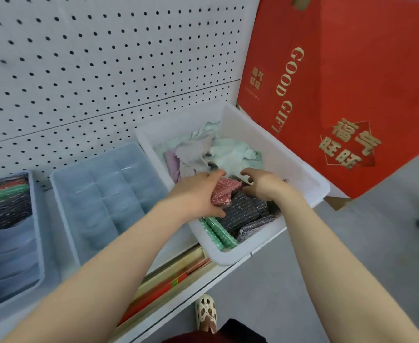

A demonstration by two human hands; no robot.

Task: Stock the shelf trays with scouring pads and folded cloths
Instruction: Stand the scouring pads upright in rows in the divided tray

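Two hands work inside the white plastic supply bin at the right end of the white metal shelf. Our left hand has its fingers and thumb curled round a pink glittery scouring pad; our right hand reaches in beside it with fingers bent down among the pads, though we cannot tell whether it grips anything. Dark grey scouring pads and green scouring pads lie packed at the near end of the bin, with loose pale green and lilac cloths heaped behind. To the left stands a clear divided plastic tray, seemingly unfilled, and further left a clear tray already holding stacked pads. We should probably gather pads of one colour, keep them flat and aligned, then lift clear of the bin wall so nothing snags, and set them upright in one compartment.
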